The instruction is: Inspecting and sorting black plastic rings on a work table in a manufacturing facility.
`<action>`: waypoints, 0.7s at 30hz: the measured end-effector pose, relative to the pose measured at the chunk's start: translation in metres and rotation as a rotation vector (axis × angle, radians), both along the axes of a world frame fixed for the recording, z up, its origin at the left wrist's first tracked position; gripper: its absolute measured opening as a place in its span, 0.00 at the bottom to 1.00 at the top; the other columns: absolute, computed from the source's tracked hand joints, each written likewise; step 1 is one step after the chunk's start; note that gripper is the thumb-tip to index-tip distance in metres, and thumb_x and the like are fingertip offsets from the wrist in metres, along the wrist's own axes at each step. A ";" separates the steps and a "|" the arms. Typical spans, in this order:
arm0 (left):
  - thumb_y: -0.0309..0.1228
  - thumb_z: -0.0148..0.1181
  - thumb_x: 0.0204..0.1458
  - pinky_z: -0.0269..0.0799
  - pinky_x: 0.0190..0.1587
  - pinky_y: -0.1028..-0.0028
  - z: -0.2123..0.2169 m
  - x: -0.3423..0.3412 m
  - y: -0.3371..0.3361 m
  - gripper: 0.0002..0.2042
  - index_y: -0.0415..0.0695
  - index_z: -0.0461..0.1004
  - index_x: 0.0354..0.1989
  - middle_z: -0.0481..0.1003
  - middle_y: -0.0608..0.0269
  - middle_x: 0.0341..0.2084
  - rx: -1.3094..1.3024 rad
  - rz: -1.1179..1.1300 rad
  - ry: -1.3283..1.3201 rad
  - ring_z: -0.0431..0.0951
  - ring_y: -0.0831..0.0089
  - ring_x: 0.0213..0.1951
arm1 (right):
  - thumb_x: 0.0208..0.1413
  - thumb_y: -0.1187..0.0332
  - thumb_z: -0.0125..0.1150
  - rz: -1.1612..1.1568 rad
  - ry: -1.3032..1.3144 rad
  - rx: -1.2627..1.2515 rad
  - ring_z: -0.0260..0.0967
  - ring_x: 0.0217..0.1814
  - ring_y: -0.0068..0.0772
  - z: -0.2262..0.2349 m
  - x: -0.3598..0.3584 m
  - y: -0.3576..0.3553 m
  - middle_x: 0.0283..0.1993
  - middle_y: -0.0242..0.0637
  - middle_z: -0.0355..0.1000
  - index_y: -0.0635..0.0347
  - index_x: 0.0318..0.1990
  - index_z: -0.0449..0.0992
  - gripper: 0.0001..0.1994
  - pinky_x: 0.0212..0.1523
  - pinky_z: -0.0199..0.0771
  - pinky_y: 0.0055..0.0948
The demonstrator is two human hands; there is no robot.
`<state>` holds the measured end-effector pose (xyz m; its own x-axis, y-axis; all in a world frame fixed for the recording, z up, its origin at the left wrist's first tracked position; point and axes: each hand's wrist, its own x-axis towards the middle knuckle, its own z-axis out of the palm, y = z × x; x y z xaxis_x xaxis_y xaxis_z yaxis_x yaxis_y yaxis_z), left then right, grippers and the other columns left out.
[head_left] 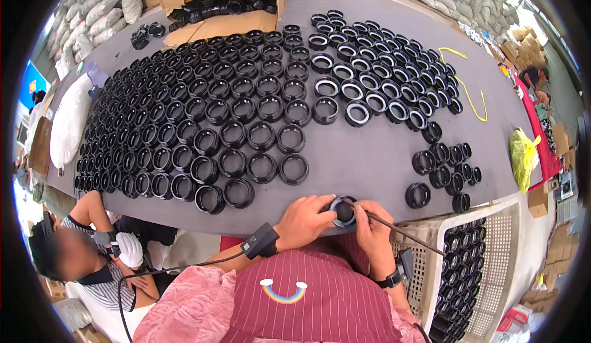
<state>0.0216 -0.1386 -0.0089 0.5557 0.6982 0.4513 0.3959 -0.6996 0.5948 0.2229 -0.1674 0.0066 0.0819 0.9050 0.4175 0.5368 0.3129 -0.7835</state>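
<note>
My left hand (303,221) grips a black plastic ring (342,211) at the near edge of the grey table (357,158). My right hand (373,227) holds a thin dark tool (406,232) whose tip rests in the ring; its handle points right. Rows of matching black rings (203,115) cover the table's left and centre. Another group with pale inner liners (375,66) fills the right centre. A small loose cluster (446,167) lies to the right of my hands.
A white perforated crate (468,263) with black rings stands at my right. An open cardboard box (228,1) of rings sits at the far edge. A yellow bag (523,155) lies right. A person (92,251) sits at my left. Sacks line the back.
</note>
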 end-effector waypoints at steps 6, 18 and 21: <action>0.33 0.67 0.46 0.72 0.42 0.62 -0.002 -0.003 -0.001 0.09 0.47 0.75 0.33 0.75 0.53 0.50 0.045 0.024 0.010 0.76 0.58 0.42 | 0.53 0.75 0.61 0.186 -0.047 0.026 0.70 0.28 0.43 0.007 -0.008 0.004 0.26 0.38 0.74 0.58 0.29 0.75 0.03 0.34 0.65 0.38; 0.32 0.69 0.45 0.71 0.42 0.60 0.011 0.004 -0.005 0.12 0.46 0.73 0.35 0.75 0.53 0.45 -0.061 0.033 0.010 0.75 0.54 0.42 | 0.60 0.73 0.53 -0.073 0.388 0.065 0.62 0.27 0.21 -0.009 0.012 -0.050 0.28 0.34 0.69 0.62 0.29 0.71 0.07 0.31 0.64 0.24; 0.39 0.59 0.57 0.71 0.37 0.52 0.019 0.021 0.010 0.13 0.43 0.68 0.39 0.76 0.47 0.35 -0.393 -0.012 -0.005 0.76 0.45 0.36 | 0.56 0.80 0.55 0.002 0.365 0.129 0.65 0.30 0.30 -0.015 0.016 -0.066 0.26 0.36 0.69 0.63 0.27 0.72 0.06 0.32 0.66 0.29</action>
<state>0.0430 -0.1290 0.0104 0.5632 0.8120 0.1533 0.3853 -0.4222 0.8205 0.2392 -0.2336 -0.0083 0.2450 0.8469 0.4719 0.2293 0.4224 -0.8770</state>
